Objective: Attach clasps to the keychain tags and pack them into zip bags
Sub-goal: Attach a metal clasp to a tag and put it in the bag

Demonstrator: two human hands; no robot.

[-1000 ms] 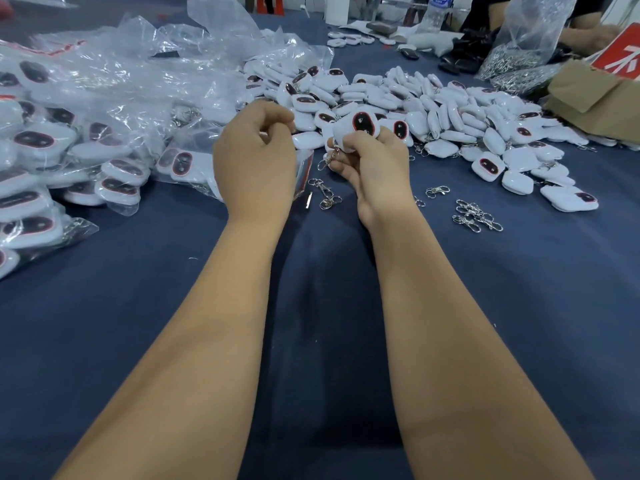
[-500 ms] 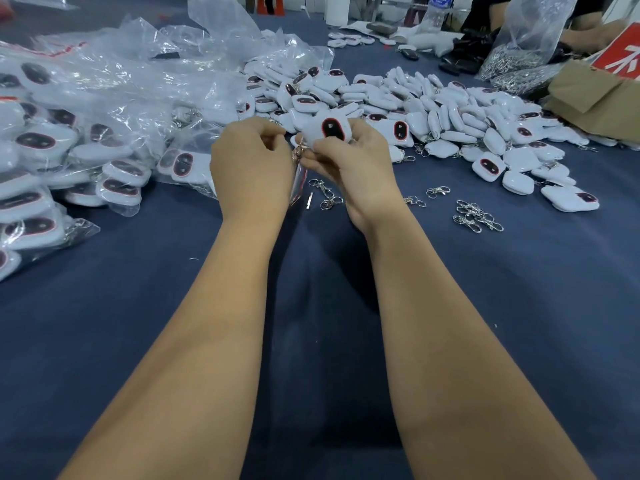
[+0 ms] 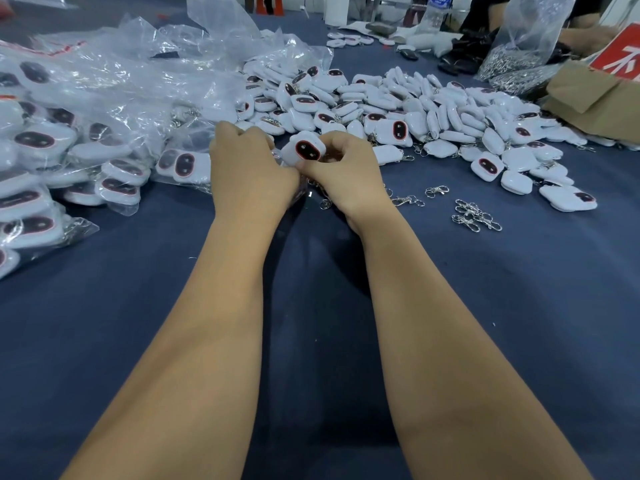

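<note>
We have brought the tag [image 3: 304,151], pinched in our right hand [image 3: 341,174], against our curled left hand [image 3: 249,168], so bagging looks imminent.

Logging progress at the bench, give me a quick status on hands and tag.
Right hand grips a white tag. Left hand curled beside it, contents hidden. Spare clasps lie loose on the cloth; nothing blocking.

white plastic tag [image 3: 304,151]: black oval, red rim | tablecloth [image 3: 138,323]: navy | metal clasps [image 3: 476,216]: silver | cardboard box [image 3: 588,98]: brown
</note>
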